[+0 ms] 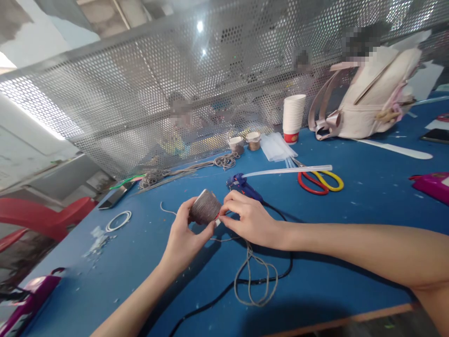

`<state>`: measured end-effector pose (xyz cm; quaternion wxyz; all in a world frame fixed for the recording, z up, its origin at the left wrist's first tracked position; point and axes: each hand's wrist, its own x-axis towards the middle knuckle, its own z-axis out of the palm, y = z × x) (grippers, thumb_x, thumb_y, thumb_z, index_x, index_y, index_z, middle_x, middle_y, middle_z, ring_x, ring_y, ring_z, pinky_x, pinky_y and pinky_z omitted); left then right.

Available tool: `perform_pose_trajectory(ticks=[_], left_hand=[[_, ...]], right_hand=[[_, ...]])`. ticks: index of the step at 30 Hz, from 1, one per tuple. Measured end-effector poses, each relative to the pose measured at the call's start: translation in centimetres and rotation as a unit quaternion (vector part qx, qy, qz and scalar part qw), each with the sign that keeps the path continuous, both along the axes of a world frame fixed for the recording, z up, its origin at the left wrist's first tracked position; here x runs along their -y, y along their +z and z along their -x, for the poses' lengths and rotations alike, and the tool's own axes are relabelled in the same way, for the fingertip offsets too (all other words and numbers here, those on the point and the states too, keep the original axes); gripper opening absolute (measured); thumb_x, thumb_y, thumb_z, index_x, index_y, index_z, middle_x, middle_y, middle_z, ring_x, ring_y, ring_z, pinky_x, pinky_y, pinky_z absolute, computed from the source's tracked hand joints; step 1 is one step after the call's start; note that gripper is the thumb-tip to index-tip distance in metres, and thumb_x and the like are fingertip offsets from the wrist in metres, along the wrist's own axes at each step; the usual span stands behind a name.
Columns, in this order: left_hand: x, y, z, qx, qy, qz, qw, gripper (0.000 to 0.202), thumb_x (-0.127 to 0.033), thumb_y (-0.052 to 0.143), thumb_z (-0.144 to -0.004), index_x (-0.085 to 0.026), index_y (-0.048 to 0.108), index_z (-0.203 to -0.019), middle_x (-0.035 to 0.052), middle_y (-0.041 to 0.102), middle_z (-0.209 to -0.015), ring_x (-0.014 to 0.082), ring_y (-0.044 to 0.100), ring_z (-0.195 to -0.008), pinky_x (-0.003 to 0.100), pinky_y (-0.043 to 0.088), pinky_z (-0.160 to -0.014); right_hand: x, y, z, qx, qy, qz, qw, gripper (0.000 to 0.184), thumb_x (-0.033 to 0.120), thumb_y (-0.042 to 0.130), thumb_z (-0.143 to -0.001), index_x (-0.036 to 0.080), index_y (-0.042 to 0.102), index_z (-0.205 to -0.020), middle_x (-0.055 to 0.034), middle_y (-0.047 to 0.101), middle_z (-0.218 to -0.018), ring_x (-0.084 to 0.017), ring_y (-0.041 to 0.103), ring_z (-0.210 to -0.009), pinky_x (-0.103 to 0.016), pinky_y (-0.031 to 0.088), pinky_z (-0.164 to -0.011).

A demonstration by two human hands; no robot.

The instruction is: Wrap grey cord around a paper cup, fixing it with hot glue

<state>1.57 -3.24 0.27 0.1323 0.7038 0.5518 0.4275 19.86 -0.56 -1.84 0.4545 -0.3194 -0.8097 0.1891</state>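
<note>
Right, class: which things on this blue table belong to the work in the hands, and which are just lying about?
In hand or likely in use:
- cord-wrapped cup, held by the left hand
- grey cord, pinched by the right hand
- blue glue gun, just behind

Lying about:
- scissors
- stack of paper cups
- backpack
- phone
- white ring

A cup (206, 202) wound in rough grey twine (201, 213) sits over a matt blue bench (351, 224) flecked with scraps. Centre: a smooth blue plastic glue gun (242, 185). Far side: a shiny perforated metal screen (140, 93). Right: glossy red and yellow plastic scissors (320, 181), stacked paper cups (293, 114), a pale cloth backpack (372, 103).
</note>
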Motion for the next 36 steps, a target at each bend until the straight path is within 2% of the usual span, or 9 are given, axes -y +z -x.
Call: perform_pose_trajectory(ticks=[7,11,17,21,27,32,36], left_hand=[[0.0,-0.3,0.2,-0.009,-0.003,0.014,1.0,0.047,-0.034,0.066,-0.071,-0.021,0.053,-0.113,0.0033,0.064,-0.099,0.0161,0.06,-0.078,0.031,0.052,-0.072],[0.0,-0.3,0.1,-0.01,-0.001,0.011,1.0,0.045,-0.035,0.067,-0.07,-0.021,0.054,-0.111,0.0032,0.064,-0.099,0.0172,0.061,-0.081,0.032,0.052,-0.074],[0.1,-0.3,0.2,-0.003,-0.002,0.006,1.0,0.041,-0.033,0.067,-0.071,-0.021,0.055,-0.108,0.0009,0.064,-0.093,0.0151,0.06,-0.075,0.029,0.051,-0.07],[0.1,-0.2,0.3,-0.001,-0.006,0.005,1.0,0.04,-0.031,0.066,-0.072,-0.022,0.054,-0.108,-0.0002,0.063,-0.091,0.0131,0.058,-0.071,0.027,0.05,-0.068],[0.1,-0.1,0.2,-0.003,-0.011,0.008,1.0,0.041,-0.032,0.066,-0.07,-0.02,0.054,-0.108,0.0019,0.063,-0.093,0.0148,0.059,-0.076,0.029,0.051,-0.071],[0.2,-0.2,0.3,0.001,0.005,0.01,1.0,0.041,-0.034,0.067,-0.07,-0.022,0.053,-0.107,0.0004,0.061,-0.091,0.014,0.058,-0.072,0.029,0.051,-0.068],[-0.3,0.0,0.4,0.034,0.04,-0.03,0.998,0.041,-0.034,0.069,-0.067,-0.021,0.053,-0.103,0.0002,0.06,-0.088,0.0146,0.058,-0.074,0.03,0.051,-0.07]], right_hand=[[0.2,0.2,0.1,-0.009,-0.009,0.039,0.999,0.008,0.013,0.063,-0.083,0.02,0.062,-0.079,-0.0014,0.061,-0.089,-0.015,0.06,-0.083,-0.028,0.046,-0.077],[0.4,0.4,0.0,-0.005,-0.011,0.067,0.998,0.008,0.015,0.064,-0.082,0.02,0.061,-0.077,0.0001,0.06,-0.087,-0.013,0.057,-0.075,-0.027,0.043,-0.071],[0.3,0.7,0.2,-0.008,-0.012,0.108,0.994,0.01,0.017,0.067,-0.081,0.019,0.059,-0.075,0.0017,0.057,-0.084,-0.011,0.052,-0.069,-0.026,0.039,-0.066],[0.1,0.7,0.3,-0.019,-0.006,0.11,0.994,0.01,0.017,0.067,-0.082,0.019,0.059,-0.076,0.0017,0.055,-0.084,-0.012,0.051,-0.07,-0.026,0.039,-0.067],[0.1,0.6,0.2,-0.016,-0.006,0.101,0.995,0.011,0.017,0.067,-0.083,0.019,0.059,-0.075,0.0014,0.056,-0.083,-0.011,0.051,-0.07,-0.026,0.039,-0.066],[-0.2,0.8,0.2,-0.03,0.003,0.101,0.994,0.011,0.016,0.065,-0.083,0.019,0.059,-0.074,0.0011,0.056,-0.083,-0.011,0.052,-0.069,-0.026,0.04,-0.066],[0.9,1.3,0.3,-0.04,0.04,0.083,0.995,0.011,0.018,0.061,-0.086,0.019,0.058,-0.076,-0.0004,0.058,-0.083,-0.012,0.054,-0.069,-0.026,0.045,-0.067]])
